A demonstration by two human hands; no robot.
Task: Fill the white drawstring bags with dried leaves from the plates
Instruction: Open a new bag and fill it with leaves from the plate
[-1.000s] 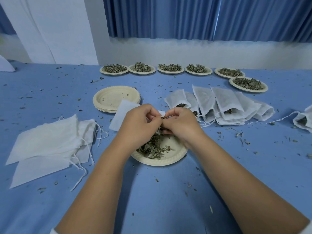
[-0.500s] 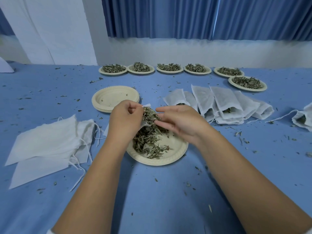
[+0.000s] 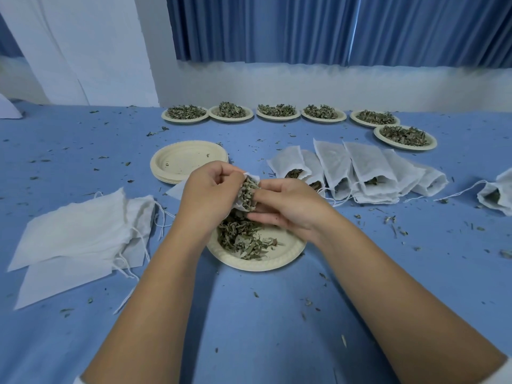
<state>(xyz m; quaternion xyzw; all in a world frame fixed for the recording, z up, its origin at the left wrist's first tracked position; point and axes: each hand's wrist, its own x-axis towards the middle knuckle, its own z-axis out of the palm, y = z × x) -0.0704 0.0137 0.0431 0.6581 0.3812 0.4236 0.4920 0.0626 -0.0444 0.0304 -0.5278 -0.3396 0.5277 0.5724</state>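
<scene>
A cream paper plate (image 3: 285, 256) with dried leaves (image 3: 241, 239) sits on the blue table in front of me. Above its far edge my left hand (image 3: 207, 195) grips the mouth of a white drawstring bag (image 3: 177, 191), which trails off behind that hand. My right hand (image 3: 288, 203) pinches a clump of leaves (image 3: 247, 194) at the bag's opening. Its lower fingers stretch out flat over the plate's leaves.
Several filled bags (image 3: 357, 170) lie in a row to the right, one more (image 3: 496, 195) at the right edge. Empty bags (image 3: 80, 234) are piled on the left. A stack of empty plates (image 3: 185, 159) and several leaf-filled plates (image 3: 277, 112) stand further back.
My hands have parted from a tight clasp. The bag's mouth has come open, and my right hand has brought a clump of leaves up to it.
</scene>
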